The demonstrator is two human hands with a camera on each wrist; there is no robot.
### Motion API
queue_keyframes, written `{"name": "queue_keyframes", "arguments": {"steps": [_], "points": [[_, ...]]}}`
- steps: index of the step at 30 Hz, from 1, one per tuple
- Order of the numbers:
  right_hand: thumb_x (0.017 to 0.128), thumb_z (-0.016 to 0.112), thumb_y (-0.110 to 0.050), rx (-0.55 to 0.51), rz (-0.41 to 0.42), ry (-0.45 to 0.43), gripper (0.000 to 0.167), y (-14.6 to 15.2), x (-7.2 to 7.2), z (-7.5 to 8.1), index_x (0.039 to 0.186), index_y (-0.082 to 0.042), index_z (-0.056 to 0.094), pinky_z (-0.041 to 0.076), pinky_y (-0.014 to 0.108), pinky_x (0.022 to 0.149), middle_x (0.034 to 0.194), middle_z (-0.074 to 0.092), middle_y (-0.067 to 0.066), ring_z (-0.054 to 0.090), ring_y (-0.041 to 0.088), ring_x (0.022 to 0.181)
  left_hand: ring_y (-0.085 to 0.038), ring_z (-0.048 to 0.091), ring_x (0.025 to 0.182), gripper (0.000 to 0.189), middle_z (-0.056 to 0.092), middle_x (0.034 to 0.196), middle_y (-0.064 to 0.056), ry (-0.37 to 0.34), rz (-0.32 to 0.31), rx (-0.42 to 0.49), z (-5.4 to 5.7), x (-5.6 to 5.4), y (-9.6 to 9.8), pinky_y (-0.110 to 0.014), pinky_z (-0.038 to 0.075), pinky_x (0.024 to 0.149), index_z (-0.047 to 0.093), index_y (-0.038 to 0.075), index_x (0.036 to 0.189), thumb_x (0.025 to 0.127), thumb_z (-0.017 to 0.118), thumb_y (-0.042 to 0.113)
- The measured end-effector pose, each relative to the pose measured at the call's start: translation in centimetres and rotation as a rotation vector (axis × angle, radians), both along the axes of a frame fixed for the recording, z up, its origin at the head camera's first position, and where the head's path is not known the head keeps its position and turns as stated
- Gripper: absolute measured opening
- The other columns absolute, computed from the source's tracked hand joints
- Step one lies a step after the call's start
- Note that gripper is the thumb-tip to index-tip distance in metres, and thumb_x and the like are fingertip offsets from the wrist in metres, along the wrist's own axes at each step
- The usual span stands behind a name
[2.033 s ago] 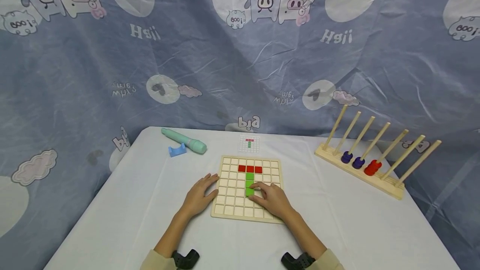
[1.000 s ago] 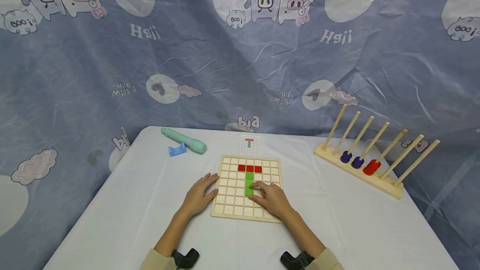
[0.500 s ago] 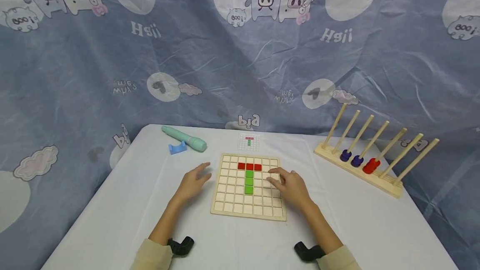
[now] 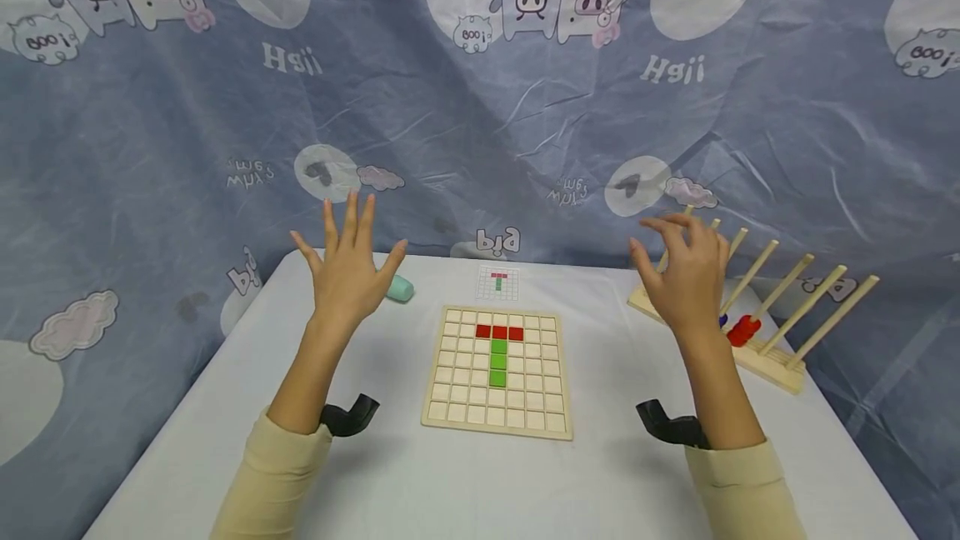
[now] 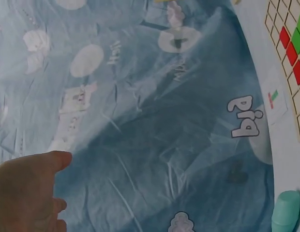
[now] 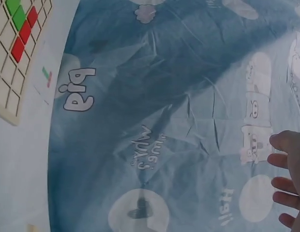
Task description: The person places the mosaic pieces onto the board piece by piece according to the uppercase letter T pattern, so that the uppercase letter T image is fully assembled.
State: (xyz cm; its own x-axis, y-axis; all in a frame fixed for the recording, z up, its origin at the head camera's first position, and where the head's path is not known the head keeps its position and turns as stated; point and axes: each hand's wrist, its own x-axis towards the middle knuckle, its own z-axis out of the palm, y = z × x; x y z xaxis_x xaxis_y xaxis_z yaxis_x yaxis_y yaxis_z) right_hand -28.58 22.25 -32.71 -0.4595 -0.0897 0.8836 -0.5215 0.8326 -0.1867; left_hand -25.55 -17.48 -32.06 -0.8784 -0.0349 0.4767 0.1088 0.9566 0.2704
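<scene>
Raised above the table at the left, my left hand [image 4: 348, 273] has its fingers spread and holds nothing. My right hand [image 4: 686, 273] is lifted at the right, fingers loosely bent around nothing, overlapping part of the peg abacus [image 4: 772, 363] in the head view. Between the two arms lies a wooden grid board [image 4: 457, 415]. On it, a row of red tiles [image 4: 499, 332] with green tiles [image 4: 498, 361] running down from its middle makes a T. Behind the board is a small printed card [image 4: 510, 294] bearing the same red and green T.
A green microphone-shaped thing [image 4: 400, 289] lies at the back left, mostly hidden behind my left hand. Red beads [image 4: 742, 330] sit on one abacus peg. A patterned blue cloth [image 4: 480, 107] hangs behind the white table [image 4: 585, 482].
Both hands have left the board, moving up and outward to either side. The right fingers were at the green tiles and the left at the board's edge. The tiles have stayed in place.
</scene>
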Motion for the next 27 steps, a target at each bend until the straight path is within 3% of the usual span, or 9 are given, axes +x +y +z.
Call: {"name": "queue_keyframes", "arguments": {"steps": [3, 6, 10, 13, 17, 19, 22, 27], "points": [[0.083, 0.066, -0.025, 0.062, -0.044, -0.002, 0.032, 0.0, -0.1, 0.8, 0.104, -0.001, 0.064, 0.025, 0.055, 0.098, 0.117, 0.052, 0.021, 0.043, 0.037, 0.116, -0.024, -0.027, 0.133, 0.083, -0.012, 0.153, -0.002, -0.056, 0.033, -0.065, 0.3, 0.1, 0.6, -0.06, -0.027, 0.095, -0.004, 0.027, 0.148, 0.086, 0.029, 0.071], [0.083, 0.064, -0.038, 0.159, -0.115, -0.065, 0.049, 0.1, -0.4, 0.1, 0.116, -0.002, 0.058, 0.011, 0.058, 0.107, 0.131, 0.041, 0.024, 0.029, 0.036, 0.131, -0.025, -0.027, 0.133, 0.089, -0.011, 0.153, -0.004, -0.111, 0.054, -0.12, -0.4, 0.1, 1.0, -0.06, -0.025, 0.097, -0.003, 0.027, 0.149, 0.081, 0.028, 0.077], [0.082, 0.054, -0.06, 0.249, -0.208, -0.313, 0.079, 0.2, -0.9, -1.6, 0.144, -0.015, 0.033, -0.012, 0.061, 0.104, 0.149, 0.013, 0.024, -0.005, 0.033, 0.139, -0.027, -0.025, 0.134, 0.095, -0.007, 0.154, -0.007, -0.184, 0.05, -0.143, -2.2, 0.0, 1.2, -0.061, -0.02, 0.1, 0.003, 0.024, 0.15, 0.078, 0.033, 0.079], [0.083, 0.042, -0.069, 0.303, -0.249, -0.519, 0.088, 0.4, -1.2, -3.0, 0.15, -0.022, 0.011, -0.021, 0.061, 0.099, 0.151, -0.002, 0.023, -0.021, 0.03, 0.135, -0.03, -0.021, 0.135, 0.096, -0.005, 0.154, -0.009, -0.274, 0.027, -0.149, -3.9, -0.2, 1.3, -0.062, -0.016, 0.102, 0.003, 0.024, 0.15, 0.078, 0.034, 0.079], [0.083, 0.036, -0.072, 0.381, -0.26, -0.669, 0.089, 0.5, -1.3, -4.9, 0.15, -0.019, 0.009, -0.023, 0.063, 0.096, 0.15, -0.001, 0.027, -0.02, 0.035, 0.134, -0.036, -0.013, 0.137, 0.096, -0.004, 0.153, -0.014, -0.41, -0.005, -0.162, -6.0, 0.0, 1.4, -0.063, -0.012, 0.103, 0.005, 0.022, 0.15, 0.078, 0.035, 0.078], [0.083, 0.035, -0.073, 0.407, -0.259, -0.705, 0.09, 0.5, -1.2, -5.6, 0.149, -0.017, 0.012, -0.024, 0.063, 0.096, 0.149, 0.001, 0.028, -0.016, 0.039, 0.135, -0.037, -0.01, 0.137, 0.096, -0.001, 0.153, -0.015, -0.44, -0.012, -0.162, -6.8, 0.2, 1.5, -0.063, -0.012, 0.103, 0.007, 0.021, 0.15, 0.078, 0.037, 0.078], [0.083, 0.034, -0.073, 0.433, -0.249, -0.742, 0.09, 0.6, -1.0, -6.4, 0.149, -0.016, 0.013, -0.023, 0.064, 0.096, 0.149, 0.0, 0.028, -0.016, 0.04, 0.135, -0.036, -0.009, 0.137, 0.096, -0.001, 0.153, -0.016, -0.431, -0.01, -0.147, -7.3, 0.3, 1.5, -0.061, -0.016, 0.102, 0.009, 0.021, 0.15, 0.078, 0.04, 0.077], [0.084, 0.032, -0.072, 0.462, -0.236, -0.775, 0.089, 0.5, -0.8, -6.6, 0.149, -0.014, 0.014, -0.017, 0.066, 0.098, 0.149, -0.002, 0.028, -0.022, 0.036, 0.134, -0.035, -0.011, 0.138, 0.097, -0.005, 0.153, -0.015, -0.391, -0.007, -0.138, -7.2, -0.1, 1.4, -0.061, -0.016, 0.102, 0.006, 0.022, 0.15, 0.078, 0.039, 0.077]]}}
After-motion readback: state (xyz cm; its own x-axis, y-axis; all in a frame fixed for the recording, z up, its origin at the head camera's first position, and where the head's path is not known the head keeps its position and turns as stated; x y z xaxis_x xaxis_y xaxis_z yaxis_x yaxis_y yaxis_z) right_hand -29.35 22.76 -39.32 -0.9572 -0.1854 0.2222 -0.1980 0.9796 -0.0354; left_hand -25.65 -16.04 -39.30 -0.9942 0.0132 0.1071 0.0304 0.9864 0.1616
